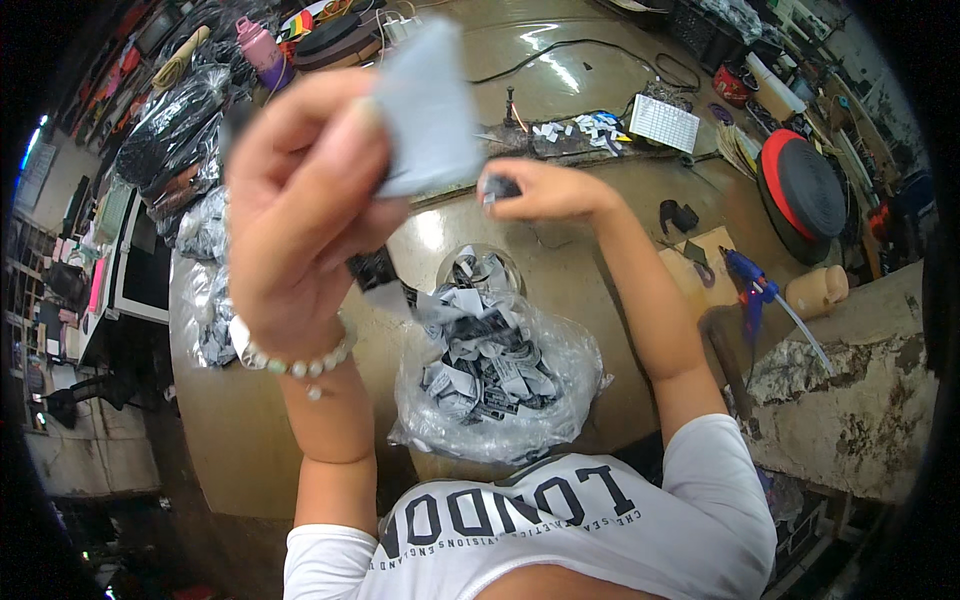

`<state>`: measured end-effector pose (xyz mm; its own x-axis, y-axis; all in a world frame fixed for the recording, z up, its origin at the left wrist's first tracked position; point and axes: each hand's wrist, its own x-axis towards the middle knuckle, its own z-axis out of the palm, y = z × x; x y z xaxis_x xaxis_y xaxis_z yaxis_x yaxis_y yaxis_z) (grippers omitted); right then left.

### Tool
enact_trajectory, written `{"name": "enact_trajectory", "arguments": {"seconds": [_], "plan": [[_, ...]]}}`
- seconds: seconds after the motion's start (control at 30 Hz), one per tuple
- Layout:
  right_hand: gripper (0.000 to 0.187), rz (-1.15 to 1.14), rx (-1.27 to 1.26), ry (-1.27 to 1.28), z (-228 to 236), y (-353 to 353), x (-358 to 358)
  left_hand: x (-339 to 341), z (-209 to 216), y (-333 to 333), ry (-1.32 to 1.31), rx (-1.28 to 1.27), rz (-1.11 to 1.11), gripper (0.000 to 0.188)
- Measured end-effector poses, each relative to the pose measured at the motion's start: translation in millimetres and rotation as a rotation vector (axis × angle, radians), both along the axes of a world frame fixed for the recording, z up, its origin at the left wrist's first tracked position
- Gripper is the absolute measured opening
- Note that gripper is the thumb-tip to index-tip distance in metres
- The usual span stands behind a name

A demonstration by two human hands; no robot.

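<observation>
Tag seems plain grey, pinched by left fingers; right fingers clasp dark material.

Matt label, glossy plastic bag

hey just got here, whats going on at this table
A person is handling small flat pieces at a cluttered table. The left hand, raised close to the camera and blurred, holds a pale grey piece. The right hand pinches a small dark piece. Between the forearms, an open clear plastic bag holds a heap of grey and black scraps. A blue glue gun lies off to the right.
</observation>
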<state>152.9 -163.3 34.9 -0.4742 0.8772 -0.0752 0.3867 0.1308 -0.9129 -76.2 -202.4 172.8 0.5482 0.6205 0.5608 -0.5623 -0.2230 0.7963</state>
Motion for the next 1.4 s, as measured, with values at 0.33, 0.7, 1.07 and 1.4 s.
{"name": "enact_trajectory", "arguments": {"seconds": [0.33,0.7,1.07,1.4], "plan": [[0.027,-0.022,0.193,-0.701,0,-63,-38,-50,35,-77,-0.159,-0.061,-0.24,0.01],[0.018,-0.084,0.356,-0.928,-10,-53,-85,-69,-51,-87,-0.124,-0.154,0.063,0.013],[0.018,-0.105,0.262,-1.0,-30,-62,-60,-127,18,-139,-0.858,0.318,-0.873,0.012],[0.033,-0.223,0.627,-0.898,39,-109,-23,-109,-16,-104,-0.647,0.152,-0.153,0.01]]}}
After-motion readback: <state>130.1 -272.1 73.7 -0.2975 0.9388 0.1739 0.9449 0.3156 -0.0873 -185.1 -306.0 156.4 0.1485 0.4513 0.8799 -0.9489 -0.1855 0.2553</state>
